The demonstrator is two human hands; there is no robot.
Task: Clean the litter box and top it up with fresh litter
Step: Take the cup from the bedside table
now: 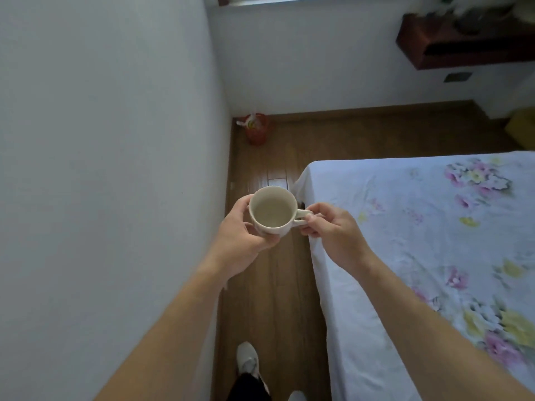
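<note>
My left hand [241, 234] cups the rounded body of a small mug [273, 210] from the side and underneath, fingers curled around its base. My right hand [333, 227] pinches the mug's loop handle [302, 217] between thumb and fingertips. Both hands are closed on the mug, one on either side, in the middle of the frame. The mug is glazed ceramic, off-white, smooth, with a wide round mouth; its inside looks pale and I cannot tell whether anything lies in it. A faint pattern shows low on its outer wall.

Below the mug runs a narrow strip of wooden floor [275, 299], brown planks with a slight sheen. At the bottom of the frame my white shoe [246, 358] stands on it. To the right, a bed [419, 241] fills the frame, covered in a slightly creased white sheet printed with pink and yellow flowers; its corner lies just beside my right hand. A plain painted wall [101, 140] takes up the whole left side, hemming the floor strip in.

At the far end of the floor, in the corner, sits a small red mesh bin [256, 128] with something pale in it. A dark wooden shelf [451, 44] hangs at the upper right.

No litter box shows anywhere in view.
</note>
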